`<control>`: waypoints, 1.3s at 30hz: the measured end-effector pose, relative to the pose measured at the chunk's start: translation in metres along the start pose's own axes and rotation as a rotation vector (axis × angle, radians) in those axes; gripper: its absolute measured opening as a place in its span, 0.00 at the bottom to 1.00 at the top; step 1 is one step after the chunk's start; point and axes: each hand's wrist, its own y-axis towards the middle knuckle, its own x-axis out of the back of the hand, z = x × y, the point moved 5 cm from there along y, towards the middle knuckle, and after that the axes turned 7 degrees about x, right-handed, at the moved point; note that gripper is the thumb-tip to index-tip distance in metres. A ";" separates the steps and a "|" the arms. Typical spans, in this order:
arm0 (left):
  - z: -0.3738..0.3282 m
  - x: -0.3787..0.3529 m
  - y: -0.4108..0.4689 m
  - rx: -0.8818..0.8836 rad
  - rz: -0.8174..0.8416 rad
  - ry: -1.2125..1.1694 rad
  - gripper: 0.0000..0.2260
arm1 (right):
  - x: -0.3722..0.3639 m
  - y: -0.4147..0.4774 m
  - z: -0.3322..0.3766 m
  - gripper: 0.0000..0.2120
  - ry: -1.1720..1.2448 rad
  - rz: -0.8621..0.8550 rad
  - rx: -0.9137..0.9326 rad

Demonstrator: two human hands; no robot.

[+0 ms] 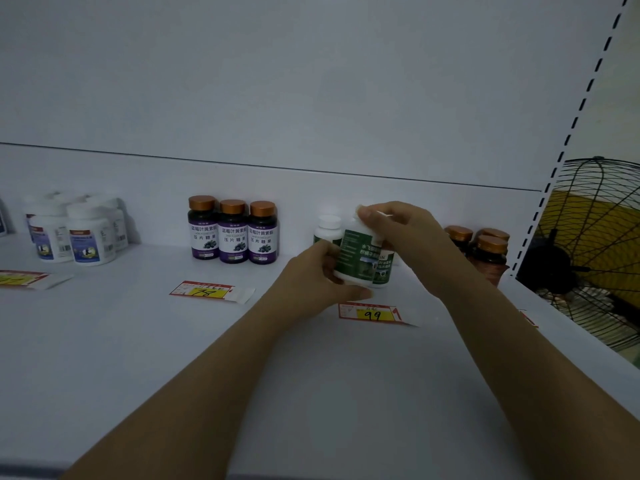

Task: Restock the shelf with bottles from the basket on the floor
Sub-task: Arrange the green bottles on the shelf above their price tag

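The white shelf [138,341] spans the whole view, backed by a plain white panel and bounded on the right by a slotted upright [581,105]. Beyond that upright stands a black wire-caged fan [595,258], apart from the stock. Two bare forearms reach in from the near edge and meet right of centre, above the shelf. The left grip [311,282] is wrapped round the lower body of a green-label bottle [356,258], thumb under its front edge. The right grip [405,233] is clasped over the same bottle's white cap and shoulder. The bottle is tilted slightly, top leaning right; whether its base touches the shelf cannot be determined. Along the back panel at far left sits a cluster of white bottles [86,237] with blue labels. At centre three purple-label bottles [232,233] with copper caps stand upright, side by side and touching. At right, partly hidden by the right forearm, stands a group of brown bottles [488,251] with copper caps. Just behind the held bottle stands a second white-capped bottle [328,230], and a third [383,271] is beside it on the right. A price tag marked 99 [372,314] lies flat just in front of the held bottle; another tag [207,291] lies before the purple row.
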 end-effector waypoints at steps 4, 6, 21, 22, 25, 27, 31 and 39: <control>-0.005 -0.004 -0.003 0.046 0.139 -0.172 0.16 | -0.003 0.000 -0.001 0.08 0.256 0.123 -0.036; -0.006 -0.003 -0.003 0.052 0.120 -0.189 0.18 | -0.009 -0.002 0.001 0.09 0.345 0.175 -0.042; -0.006 0.002 -0.003 0.043 0.023 -0.084 0.22 | -0.010 -0.005 -0.001 0.18 0.313 0.216 -0.026; -0.005 0.004 -0.003 0.039 -0.017 -0.066 0.23 | -0.010 -0.005 0.000 0.18 0.247 0.193 -0.006; -0.003 0.006 -0.003 0.044 -0.063 -0.051 0.25 | -0.006 -0.004 0.000 0.15 0.178 0.110 0.029; -0.004 0.004 -0.003 0.052 -0.012 -0.094 0.22 | -0.002 -0.003 -0.001 0.15 0.235 0.113 0.020; -0.005 -0.001 -0.004 0.066 0.122 -0.159 0.16 | -0.002 -0.002 -0.004 0.16 0.384 0.194 -0.025; -0.004 0.005 -0.002 0.026 -0.019 -0.072 0.23 | -0.006 -0.003 -0.004 0.17 0.150 0.156 0.053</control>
